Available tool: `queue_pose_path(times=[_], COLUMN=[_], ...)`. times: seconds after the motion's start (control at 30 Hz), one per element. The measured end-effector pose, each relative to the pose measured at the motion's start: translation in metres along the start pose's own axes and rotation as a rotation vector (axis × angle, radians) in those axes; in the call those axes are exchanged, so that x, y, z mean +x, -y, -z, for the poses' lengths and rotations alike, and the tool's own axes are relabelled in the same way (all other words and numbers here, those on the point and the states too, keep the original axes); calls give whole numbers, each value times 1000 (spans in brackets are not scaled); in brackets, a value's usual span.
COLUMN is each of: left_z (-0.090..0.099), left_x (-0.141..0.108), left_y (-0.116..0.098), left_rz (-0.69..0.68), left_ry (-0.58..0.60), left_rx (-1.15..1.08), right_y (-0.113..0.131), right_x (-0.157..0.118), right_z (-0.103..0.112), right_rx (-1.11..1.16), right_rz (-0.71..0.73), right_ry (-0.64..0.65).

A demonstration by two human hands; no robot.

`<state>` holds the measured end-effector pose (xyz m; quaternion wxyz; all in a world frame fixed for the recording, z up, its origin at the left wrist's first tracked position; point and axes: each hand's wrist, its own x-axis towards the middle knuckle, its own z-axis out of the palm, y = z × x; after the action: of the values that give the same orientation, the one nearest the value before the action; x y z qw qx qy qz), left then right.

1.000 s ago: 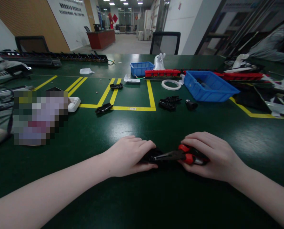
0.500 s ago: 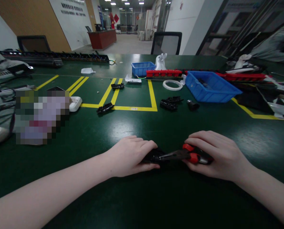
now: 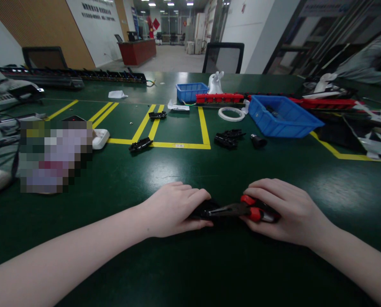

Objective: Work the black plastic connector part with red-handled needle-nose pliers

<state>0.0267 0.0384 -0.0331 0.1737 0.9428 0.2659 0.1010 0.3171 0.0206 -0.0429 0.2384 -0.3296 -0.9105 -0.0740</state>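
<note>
My left hand [image 3: 180, 209] is closed around a black plastic part [image 3: 204, 209] close above the green table, and its fingers hide much of that part. My right hand [image 3: 284, 211] grips needle-nose pliers [image 3: 235, 209] by their red and black handles. The long jaws of the pliers point left and reach the black part beside my left thumb. Whether the jaw tips pinch the part or only touch it, I cannot tell. Farther up the table lie similar black parts [image 3: 226, 140], and a short black cylindrical piece [image 3: 257, 140] rests to their right.
A large blue bin [image 3: 283, 128] stands at the back right, with a smaller blue bin [image 3: 192, 91] farther back. Between them lies a white tape roll [image 3: 231, 114] near a long red strip [image 3: 219, 98]. At left are a blurred-out object [image 3: 54, 157], a white case [image 3: 100, 139] and cables.
My right hand and the pliers have shifted slightly left, bringing the jaws farther over the black part. My left hand stays nearly where it was.
</note>
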Motion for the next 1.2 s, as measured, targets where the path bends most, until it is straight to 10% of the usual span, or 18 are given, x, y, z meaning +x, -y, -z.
queue_pose_path(times=[1.2], left_z=[-2], left_x=[-1], left_y=[2], left_rz=[-9], left_ry=[-5], left_rx=[-27], right_y=[0], right_x=[0], right_z=[1], right_rx=[-33], right_rz=[19], right_ry=[25])
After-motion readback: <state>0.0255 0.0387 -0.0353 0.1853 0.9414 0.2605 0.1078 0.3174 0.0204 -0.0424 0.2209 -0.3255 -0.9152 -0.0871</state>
